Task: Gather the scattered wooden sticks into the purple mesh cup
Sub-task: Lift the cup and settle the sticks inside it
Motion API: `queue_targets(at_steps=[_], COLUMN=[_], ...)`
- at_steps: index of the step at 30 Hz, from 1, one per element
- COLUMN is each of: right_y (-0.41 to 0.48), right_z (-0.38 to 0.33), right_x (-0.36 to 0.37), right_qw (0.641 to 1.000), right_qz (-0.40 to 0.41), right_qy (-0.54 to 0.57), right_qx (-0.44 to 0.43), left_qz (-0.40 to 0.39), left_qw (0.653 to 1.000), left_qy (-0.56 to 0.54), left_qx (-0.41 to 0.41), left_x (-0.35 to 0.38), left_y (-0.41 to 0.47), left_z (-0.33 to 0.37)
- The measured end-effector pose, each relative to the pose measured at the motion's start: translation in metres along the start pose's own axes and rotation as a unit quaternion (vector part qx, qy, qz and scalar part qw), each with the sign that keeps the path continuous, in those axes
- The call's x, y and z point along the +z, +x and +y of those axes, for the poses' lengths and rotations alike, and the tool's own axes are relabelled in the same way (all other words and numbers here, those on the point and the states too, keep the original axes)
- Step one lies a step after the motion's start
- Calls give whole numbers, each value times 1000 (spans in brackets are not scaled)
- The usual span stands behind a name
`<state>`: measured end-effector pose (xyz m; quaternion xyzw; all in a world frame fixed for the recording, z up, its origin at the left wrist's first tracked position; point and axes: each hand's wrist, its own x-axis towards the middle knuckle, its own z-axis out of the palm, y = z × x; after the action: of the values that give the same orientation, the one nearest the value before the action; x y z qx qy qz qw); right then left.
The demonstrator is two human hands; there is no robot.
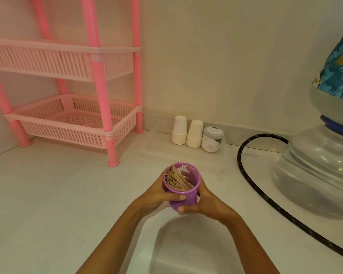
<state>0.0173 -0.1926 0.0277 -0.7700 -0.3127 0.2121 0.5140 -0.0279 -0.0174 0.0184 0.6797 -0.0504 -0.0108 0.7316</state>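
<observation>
Purple mesh cup with solid rim and base band [189,201]: centre of view, mouth tipped toward the camera, held between both hands over the pale speckled counter [57,194]; whether its base touches the counter cannot be told

Thin flat wooden sticks [176,179]: a dense bundle inside the cup, leaning against its left wall, ends just below the rim

Left hand [156,194]: wrapped round the cup's left side, fingers [177,197] clamped on it, thumb lying across the near face

Right hand [204,202]: curled round the right side and lower band, thumb across the base; its far fingers show faintly through the mesh

Beyond, against the cream wall: two stacks of upturned white paper cups [179,131] standing side by side, a small white-labelled jar reading "Cardamom Extract" [213,139] just to their right

Left rear: pink plastic two-tier basket rack [99,95] standing on the counter

Right: black braided hose [265,194] curving across the counter, near a large clear water bottle [315,175] with a blue patterned cloth cover [339,72] above it
</observation>
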Motion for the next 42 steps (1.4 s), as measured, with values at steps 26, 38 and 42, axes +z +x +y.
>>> queue_targets(at_steps=[26, 38, 42], right_y=[22, 29, 27], right_z=[46, 58, 59], right_x=[29, 34, 27], right_qw=[962, 944, 948], right_qz=[234, 290, 267], right_qy=[-30, -16, -40], right_qx=[-136, -155, -166], left_qz=[33, 12, 3], left_qw=[990, 952, 933], left_qy=[132, 304, 355], left_qx=[48, 37, 51], left_x=[7, 5, 4], left_y=[0, -5, -4], left_z=[5, 14, 15])
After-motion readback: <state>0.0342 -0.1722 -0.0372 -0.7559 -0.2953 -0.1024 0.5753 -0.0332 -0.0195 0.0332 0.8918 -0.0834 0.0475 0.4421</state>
